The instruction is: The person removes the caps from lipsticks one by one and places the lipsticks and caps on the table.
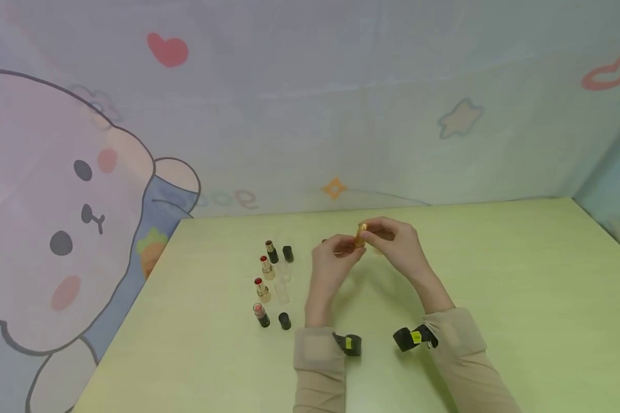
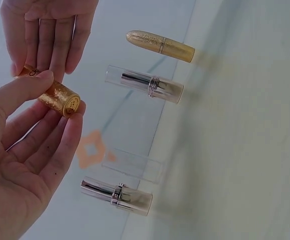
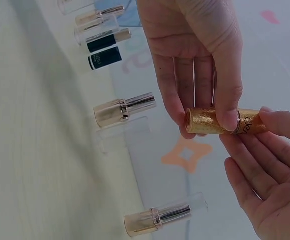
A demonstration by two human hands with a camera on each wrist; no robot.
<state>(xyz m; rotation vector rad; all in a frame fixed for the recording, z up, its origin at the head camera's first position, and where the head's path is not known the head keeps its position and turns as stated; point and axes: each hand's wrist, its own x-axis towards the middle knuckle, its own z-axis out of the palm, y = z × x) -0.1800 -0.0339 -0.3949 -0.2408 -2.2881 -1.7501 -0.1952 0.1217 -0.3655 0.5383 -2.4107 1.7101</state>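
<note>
One yellow-green table is spreading beneath the work. Above it, the left hand and right hand are both pinching a gold lipstick tube, their thumbs pressing either side of its ring. The tube is probably behaving as a light, stiff case, its textured shell giving fingertips some grip despite the shine. Holding each half close to the ring is looking safest, as anything inside would likely be soft and breakable.

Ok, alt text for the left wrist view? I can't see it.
A left hand and right hand hold one gold tube. On the table stand a bullet-shaped gold tube, a clear-capped shiny tube, a loose clear cap and an uncapped shiny tube.
</note>
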